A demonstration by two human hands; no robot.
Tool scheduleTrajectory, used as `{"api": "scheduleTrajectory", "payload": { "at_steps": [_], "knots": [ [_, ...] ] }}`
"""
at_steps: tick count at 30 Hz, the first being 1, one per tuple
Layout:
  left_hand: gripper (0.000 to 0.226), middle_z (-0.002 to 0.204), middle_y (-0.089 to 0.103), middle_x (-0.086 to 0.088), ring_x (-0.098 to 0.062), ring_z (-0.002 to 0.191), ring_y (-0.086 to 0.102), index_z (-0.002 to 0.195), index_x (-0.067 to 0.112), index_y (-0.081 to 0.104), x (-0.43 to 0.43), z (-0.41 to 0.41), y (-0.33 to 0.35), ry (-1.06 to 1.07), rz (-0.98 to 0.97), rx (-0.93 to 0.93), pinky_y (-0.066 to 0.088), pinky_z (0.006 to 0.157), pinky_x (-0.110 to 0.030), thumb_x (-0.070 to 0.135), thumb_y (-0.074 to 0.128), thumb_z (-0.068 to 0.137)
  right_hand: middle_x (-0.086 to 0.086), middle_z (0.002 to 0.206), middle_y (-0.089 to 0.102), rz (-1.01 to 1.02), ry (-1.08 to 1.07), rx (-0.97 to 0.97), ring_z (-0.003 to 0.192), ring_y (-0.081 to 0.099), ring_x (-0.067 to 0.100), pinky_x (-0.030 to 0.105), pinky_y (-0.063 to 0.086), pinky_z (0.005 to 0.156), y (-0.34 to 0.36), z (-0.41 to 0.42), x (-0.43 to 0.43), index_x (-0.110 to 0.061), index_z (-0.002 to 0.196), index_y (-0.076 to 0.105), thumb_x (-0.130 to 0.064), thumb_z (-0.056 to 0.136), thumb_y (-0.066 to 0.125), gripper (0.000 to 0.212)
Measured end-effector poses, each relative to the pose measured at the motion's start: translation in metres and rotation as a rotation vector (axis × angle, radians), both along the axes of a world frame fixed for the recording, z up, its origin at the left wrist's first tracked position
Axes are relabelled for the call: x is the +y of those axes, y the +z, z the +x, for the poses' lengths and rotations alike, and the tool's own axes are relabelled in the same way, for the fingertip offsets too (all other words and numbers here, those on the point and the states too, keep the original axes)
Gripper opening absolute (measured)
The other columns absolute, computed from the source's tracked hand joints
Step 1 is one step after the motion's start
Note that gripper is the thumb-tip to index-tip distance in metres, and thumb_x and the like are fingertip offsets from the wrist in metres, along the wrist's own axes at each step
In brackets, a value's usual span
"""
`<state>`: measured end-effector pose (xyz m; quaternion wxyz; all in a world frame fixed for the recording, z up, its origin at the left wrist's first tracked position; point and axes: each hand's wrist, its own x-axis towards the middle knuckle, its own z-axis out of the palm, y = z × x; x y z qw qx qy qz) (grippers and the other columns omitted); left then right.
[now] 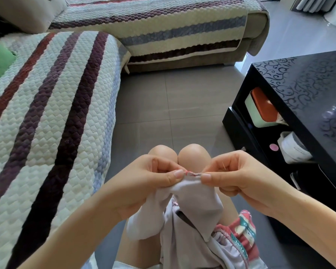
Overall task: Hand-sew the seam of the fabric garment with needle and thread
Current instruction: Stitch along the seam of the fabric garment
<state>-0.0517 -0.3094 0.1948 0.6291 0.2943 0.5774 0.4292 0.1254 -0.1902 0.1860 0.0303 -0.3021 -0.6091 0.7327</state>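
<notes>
A pale lilac garment (192,208) hangs over my lap, its top edge stretched between both hands above my knees. The stretched seam (192,174) shows pink stitches. My left hand (155,177) pinches the left end of the seam between thumb and forefinger. At the right end, my right hand (231,175) pinches the cloth the same way. A thin needle (224,166) shows between the right hand's curled fingers. The thread itself is too fine to follow. The garment's lower part has a red and green printed patch (244,230).
A sofa (47,113) with a striped quilted cover runs along the left and the back. A glossy black coffee table (308,90) stands at the right, with boxes and a roll on its lower shelf. Grey tiled floor (173,105) lies between them.
</notes>
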Motion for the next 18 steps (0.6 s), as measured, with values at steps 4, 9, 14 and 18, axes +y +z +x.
{"api": "scheduleTrajectory", "payload": {
  "at_steps": [4,9,14,18],
  "knots": [
    [0.018,0.078,0.069,-0.014,-0.016,0.07,0.065,0.083,0.006,0.078,0.001,0.003,0.002,-0.006,-0.007,-0.055,0.053,0.064,-0.02,0.017,0.066,0.076,-0.006,0.045,0.025,-0.108,0.073,-0.064,0.043,0.019,0.008,0.018,0.017,0.043,0.0,-0.006,0.002,0.007,0.067,0.061,-0.035,0.071,0.075,0.045],
    [0.023,0.081,0.064,-0.02,-0.023,0.075,0.06,0.085,0.001,0.076,0.005,0.005,0.002,-0.01,-0.005,-0.001,0.052,0.065,-0.022,0.019,0.066,0.076,-0.008,0.045,0.021,-0.116,0.022,-0.047,0.043,0.016,0.008,0.021,0.013,0.044,0.007,-0.02,0.004,0.004,0.086,0.069,-0.041,0.068,0.071,0.049],
    [0.025,0.087,0.065,-0.023,-0.028,0.081,0.059,0.088,-0.002,0.075,0.008,0.005,0.003,-0.035,0.0,-0.011,0.051,0.067,-0.024,0.018,0.065,0.077,-0.007,0.044,0.026,-0.138,-0.077,0.044,0.04,0.022,0.005,0.015,0.022,0.039,0.009,-0.029,0.006,-0.011,0.083,0.075,-0.027,0.068,0.071,0.022],
    [0.022,0.083,0.063,-0.023,-0.028,0.078,0.058,0.085,-0.001,0.075,0.01,0.006,0.004,-0.046,-0.005,-0.043,0.052,0.066,-0.024,0.017,0.065,0.076,-0.006,0.045,0.025,-0.132,-0.062,0.048,0.04,0.022,0.006,0.015,0.024,0.039,0.007,-0.03,0.01,-0.011,0.082,0.076,-0.027,0.066,0.07,0.023]
  ]
}}
